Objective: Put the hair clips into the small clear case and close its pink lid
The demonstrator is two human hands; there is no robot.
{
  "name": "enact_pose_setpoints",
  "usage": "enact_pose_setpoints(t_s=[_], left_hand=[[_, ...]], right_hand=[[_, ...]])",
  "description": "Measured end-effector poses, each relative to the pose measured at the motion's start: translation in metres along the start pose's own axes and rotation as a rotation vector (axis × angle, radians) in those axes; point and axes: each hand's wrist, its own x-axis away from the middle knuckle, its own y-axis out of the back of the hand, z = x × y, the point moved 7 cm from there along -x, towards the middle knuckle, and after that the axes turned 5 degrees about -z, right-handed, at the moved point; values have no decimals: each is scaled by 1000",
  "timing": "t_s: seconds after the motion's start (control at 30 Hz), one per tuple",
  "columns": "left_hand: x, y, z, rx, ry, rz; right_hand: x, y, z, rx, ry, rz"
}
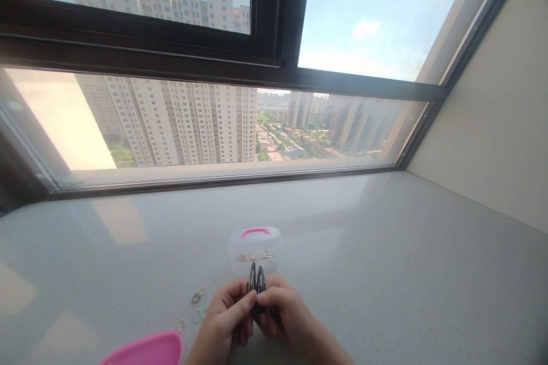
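Two black snap hair clips (257, 279) stand upright side by side between my hands, their narrow ends pointing up. My left hand (229, 313) pinches the left one between thumb and fingers. With its thumb pressed on the other clip, my right hand (285, 305) is closed around it. The two thumbs nearly meet, and the clips' lower ends are partly hidden by my fingers. Just behind my hands sits a clear plastic box (240, 245) with a pink handle (256, 231) and several small items inside it.
Several small hair ties (197, 297) lie on the pale speckled countertop (406, 274), left of my hands. A pink plastic piece (148, 349) is at the bottom edge, left of centre. Behind the counter is a dark-framed window (282, 74); a plain wall (488, 125) bounds the right side.
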Motion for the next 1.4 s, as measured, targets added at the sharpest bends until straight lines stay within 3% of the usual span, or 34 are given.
enact_pose_setpoints(t_s=[0.37,0.67,0.93,1.4], left_hand=[[2,-1,-4,-11,-21,-17],[15,8,-31,-67,-170,-275],[12,13,-28,-13,-192,-278],[13,13,-25,-15,-162,-278]], right_hand=[[0,2,0,-3,-24,-20],[2,2,-1,24,-50,-62],[6,-10,4,210,-2,121],[6,-14,6,115,4,150]])
